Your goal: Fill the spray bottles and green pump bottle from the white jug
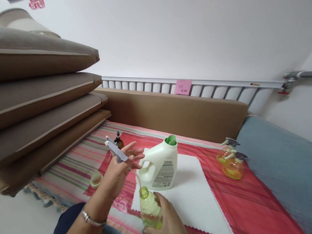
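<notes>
My left hand [120, 170] holds a grey spray-trigger head [115, 149] between its fingers, its thin dip tube [138, 177] curving down toward the mouth of a small clear bottle. My right hand [168, 228] is wrapped round that small yellow-green bottle [149, 208], which stands open-necked at the near edge of a white cloth [191, 194]. Just behind stands a white detergent jug [161, 163] with a green spout, open at the top. A pale round cap [96, 179] lies on the striped cover to the left.
Two orange spray bottles [232, 161] stand at the back right on the red cloth [247, 206]. A brown pump bottle [118, 141] stands behind my left hand. Stacked brown cushions [30, 108] fill the left; a padded board and a railing run along the back.
</notes>
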The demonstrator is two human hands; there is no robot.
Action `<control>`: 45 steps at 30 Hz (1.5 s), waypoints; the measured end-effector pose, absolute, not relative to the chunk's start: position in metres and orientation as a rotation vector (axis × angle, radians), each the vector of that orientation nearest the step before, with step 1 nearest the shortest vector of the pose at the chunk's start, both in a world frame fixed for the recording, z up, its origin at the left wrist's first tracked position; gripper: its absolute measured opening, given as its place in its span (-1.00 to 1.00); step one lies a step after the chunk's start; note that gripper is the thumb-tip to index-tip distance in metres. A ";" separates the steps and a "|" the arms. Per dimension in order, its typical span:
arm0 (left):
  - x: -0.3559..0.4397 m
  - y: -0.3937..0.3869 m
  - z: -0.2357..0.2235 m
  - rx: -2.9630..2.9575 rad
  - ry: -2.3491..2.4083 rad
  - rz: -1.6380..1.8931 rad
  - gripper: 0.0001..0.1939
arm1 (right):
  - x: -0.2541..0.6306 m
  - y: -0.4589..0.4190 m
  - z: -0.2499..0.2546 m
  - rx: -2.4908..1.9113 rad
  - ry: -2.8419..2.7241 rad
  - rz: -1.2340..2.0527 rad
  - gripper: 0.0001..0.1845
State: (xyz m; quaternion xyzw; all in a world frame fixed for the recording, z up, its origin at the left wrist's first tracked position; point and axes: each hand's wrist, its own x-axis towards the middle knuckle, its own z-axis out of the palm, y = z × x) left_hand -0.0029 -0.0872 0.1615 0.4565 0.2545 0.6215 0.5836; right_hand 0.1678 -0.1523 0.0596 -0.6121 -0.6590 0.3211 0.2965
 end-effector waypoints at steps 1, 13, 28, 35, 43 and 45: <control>-0.004 -0.087 0.163 1.058 0.593 1.466 -0.46 | 0.168 -0.154 0.060 -1.638 -1.759 0.863 -0.11; -0.008 -0.091 0.169 1.038 0.486 1.487 -0.47 | 0.163 -0.154 0.054 -1.608 -1.710 0.872 -0.13; 0.010 -0.097 0.136 1.010 0.512 1.272 -0.51 | 0.150 -0.150 0.109 -1.509 -1.738 0.742 -0.09; 0.009 -0.098 0.135 1.004 0.478 1.248 -0.49 | 0.147 -0.150 0.117 -1.499 -1.701 0.753 -0.20; 0.010 -0.100 0.135 1.032 0.440 1.194 -0.53 | 0.151 -0.148 0.112 -1.425 -1.671 0.762 -0.22; 0.010 -0.101 0.137 1.024 0.452 1.175 -0.57 | 0.152 -0.149 0.114 -1.406 -1.644 0.805 -0.21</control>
